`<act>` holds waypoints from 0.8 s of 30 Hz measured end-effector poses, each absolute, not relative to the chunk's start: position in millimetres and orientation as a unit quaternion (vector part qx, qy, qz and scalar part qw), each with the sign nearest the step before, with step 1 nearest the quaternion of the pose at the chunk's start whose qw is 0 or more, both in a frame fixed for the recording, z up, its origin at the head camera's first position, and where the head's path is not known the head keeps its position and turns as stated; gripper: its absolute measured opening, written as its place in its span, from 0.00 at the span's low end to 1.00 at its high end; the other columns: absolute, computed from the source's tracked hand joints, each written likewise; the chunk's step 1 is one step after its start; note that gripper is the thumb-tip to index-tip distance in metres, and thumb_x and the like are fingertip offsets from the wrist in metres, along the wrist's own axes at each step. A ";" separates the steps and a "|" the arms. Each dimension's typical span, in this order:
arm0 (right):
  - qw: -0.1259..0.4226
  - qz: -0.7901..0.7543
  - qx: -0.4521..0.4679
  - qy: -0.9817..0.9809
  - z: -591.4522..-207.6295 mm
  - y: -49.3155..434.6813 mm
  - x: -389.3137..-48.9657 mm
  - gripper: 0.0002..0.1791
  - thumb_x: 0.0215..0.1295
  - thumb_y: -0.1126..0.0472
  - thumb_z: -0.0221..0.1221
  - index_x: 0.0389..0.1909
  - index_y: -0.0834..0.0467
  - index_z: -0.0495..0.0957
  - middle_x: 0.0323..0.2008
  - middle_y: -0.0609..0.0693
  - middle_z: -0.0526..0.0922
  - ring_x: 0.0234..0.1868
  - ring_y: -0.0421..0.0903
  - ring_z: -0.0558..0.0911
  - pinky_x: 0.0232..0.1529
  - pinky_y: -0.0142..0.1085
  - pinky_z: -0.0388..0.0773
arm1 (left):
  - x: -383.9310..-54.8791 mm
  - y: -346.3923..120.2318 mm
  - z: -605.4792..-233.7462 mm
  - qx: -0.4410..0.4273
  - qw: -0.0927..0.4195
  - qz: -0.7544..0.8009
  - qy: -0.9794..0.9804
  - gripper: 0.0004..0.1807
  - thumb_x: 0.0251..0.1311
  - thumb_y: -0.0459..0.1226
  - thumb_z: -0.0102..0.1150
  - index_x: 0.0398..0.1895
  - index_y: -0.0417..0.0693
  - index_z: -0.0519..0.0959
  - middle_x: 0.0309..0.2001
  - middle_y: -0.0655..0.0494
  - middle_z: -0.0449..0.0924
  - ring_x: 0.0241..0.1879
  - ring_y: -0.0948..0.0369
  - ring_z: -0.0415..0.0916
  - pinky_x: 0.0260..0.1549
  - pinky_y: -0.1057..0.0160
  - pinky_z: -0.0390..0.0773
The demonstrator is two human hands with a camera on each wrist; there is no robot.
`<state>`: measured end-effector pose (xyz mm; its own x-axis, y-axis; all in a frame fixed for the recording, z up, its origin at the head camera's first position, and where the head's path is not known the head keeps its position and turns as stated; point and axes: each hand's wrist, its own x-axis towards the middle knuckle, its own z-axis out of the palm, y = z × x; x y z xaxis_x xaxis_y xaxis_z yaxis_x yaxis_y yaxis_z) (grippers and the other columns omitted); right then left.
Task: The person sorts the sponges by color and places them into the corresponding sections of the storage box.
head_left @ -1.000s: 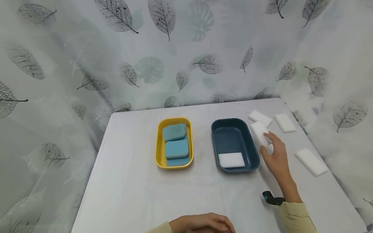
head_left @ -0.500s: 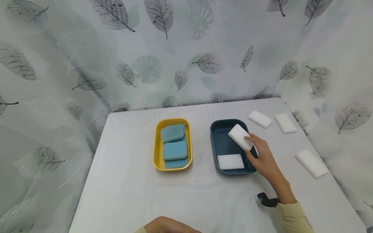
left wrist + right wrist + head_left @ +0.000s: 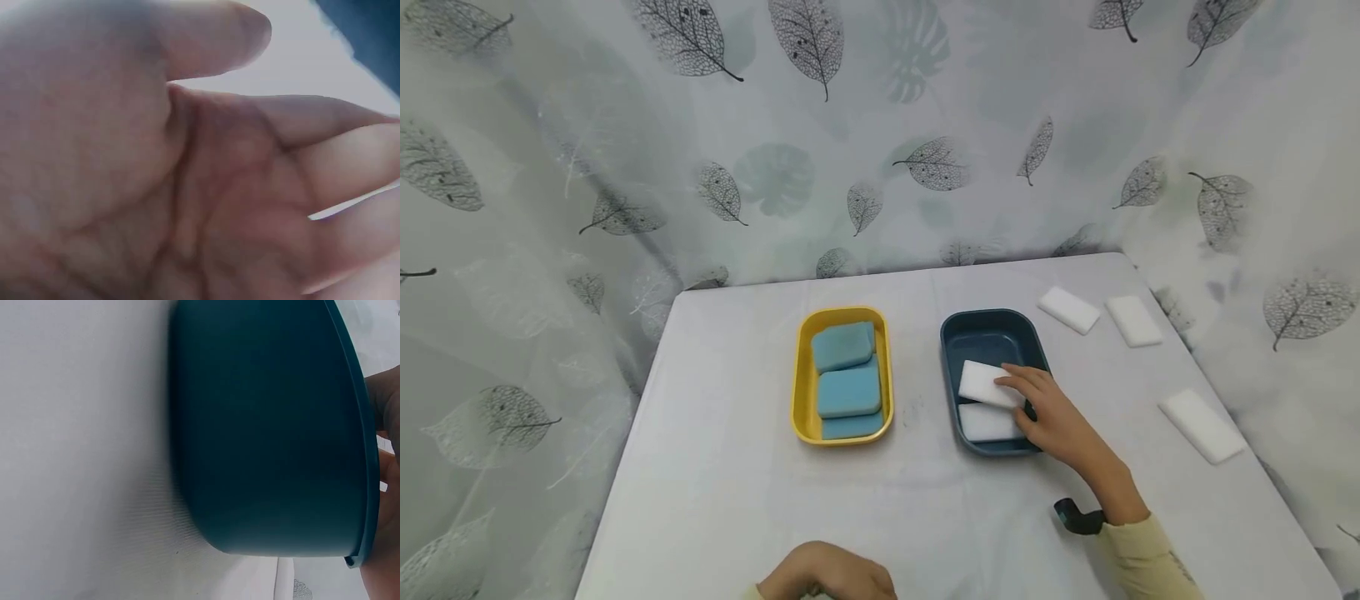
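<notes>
In the head view my right hand [image 3: 1054, 418] reaches over the right rim of the dark blue tray [image 3: 951, 350] and pinches a white sponge [image 3: 983, 384] between thumb and fingers. That sponge overlaps the back edge of a second white sponge [image 3: 988, 423], which lies in the tray's near end. The right wrist view is mostly the tray's outer wall [image 3: 269, 425], with part of the hand behind the rim. My left hand [image 3: 842, 572] is at the near edge of the head view, holding nothing; its palm [image 3: 231, 187] and relaxed fingers fill the left wrist view.
A yellow tray [image 3: 802, 404] with several blue sponges [image 3: 848, 392] stands left of the blue one. Three white sponges lie on the white table [image 3: 715, 467] at the right: one behind [image 3: 1069, 310], one near the far corner [image 3: 1133, 321], one near the right edge [image 3: 1201, 426].
My right hand has picked up a white sponge from the table right of the blue tray and brought it left, down into the tray. My left hand has shifted left.
</notes>
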<state>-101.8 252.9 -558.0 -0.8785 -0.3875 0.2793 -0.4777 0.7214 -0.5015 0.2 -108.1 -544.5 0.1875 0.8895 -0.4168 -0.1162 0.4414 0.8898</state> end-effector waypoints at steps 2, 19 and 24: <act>0.081 0.287 0.238 -0.924 -557.6 252.5 -103.1 0.29 0.58 0.81 0.61 0.61 0.61 0.78 0.69 0.64 0.74 0.70 0.65 0.71 0.64 0.63 0.73 | -15.5 -108.1 -547.7 0.224 0.671 0.420 0.568 0.27 0.81 0.43 0.42 0.53 0.24 0.80 0.42 0.34 0.85 0.32 0.66 0.83 0.34 0.69 0.85; 0.053 0.261 0.239 -0.934 -557.0 247.4 -124.6 0.28 0.62 0.83 0.54 0.62 0.62 0.77 0.72 0.64 0.71 0.75 0.68 0.66 0.70 0.64 0.70 | -84.5 -15.7 -601.0 0.033 0.225 0.769 0.597 0.22 0.81 0.41 0.51 0.66 0.33 0.71 0.48 0.39 0.83 0.37 0.61 0.82 0.31 0.63 0.89; 0.025 0.264 0.238 -0.934 -556.8 247.5 -127.0 0.28 0.62 0.84 0.52 0.61 0.63 0.77 0.72 0.66 0.71 0.75 0.70 0.65 0.71 0.66 0.68 | -88.7 1.4 -610.6 0.027 0.218 0.786 0.578 0.20 0.76 0.37 0.58 0.63 0.35 0.72 0.36 0.59 0.82 0.31 0.63 0.81 0.26 0.66 0.85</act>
